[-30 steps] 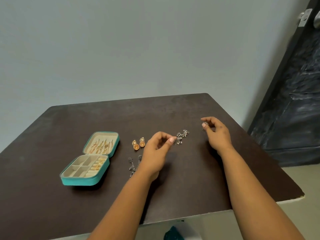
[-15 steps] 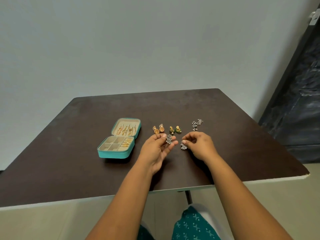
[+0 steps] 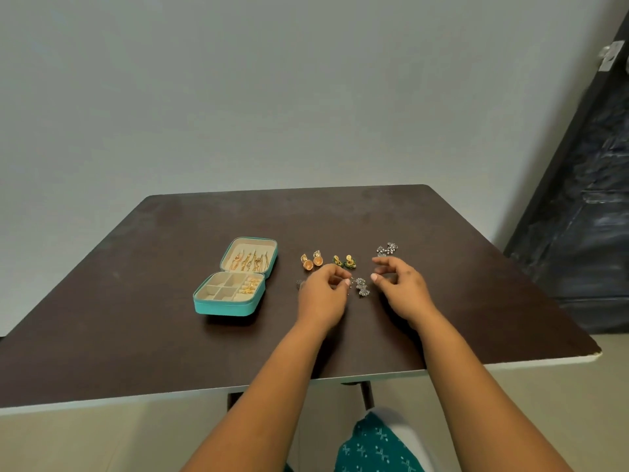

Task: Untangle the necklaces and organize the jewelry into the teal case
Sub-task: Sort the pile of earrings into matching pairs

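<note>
The teal case [image 3: 223, 307] lies open left of centre on the dark table [image 3: 136, 318]. Gold chains [image 3: 250, 260] hang in its lid and gold pieces [image 3: 250, 287] fill a right compartment. A pair of silver earrings [image 3: 362, 287] lies on the table between my hands. My left hand [image 3: 323, 296] has its fingers curled, and its thumb and fingertip pinch the near end of one silver earring. My right hand [image 3: 401, 287] hovers just right of the pair, fingers loosely spread and holding nothing.
Behind my hands lie orange-gold earrings [image 3: 311, 262], green-gold earrings [image 3: 343, 261] and a silver cluster [image 3: 388, 248]. One more silver piece [image 3: 299, 283] peeks out left of my left hand. A dark door [image 3: 585, 199] stands at the right.
Both hands brought their silver earrings together and down onto the table. My right hand let go of its earring and drew back to the right. The camera pulled back.
</note>
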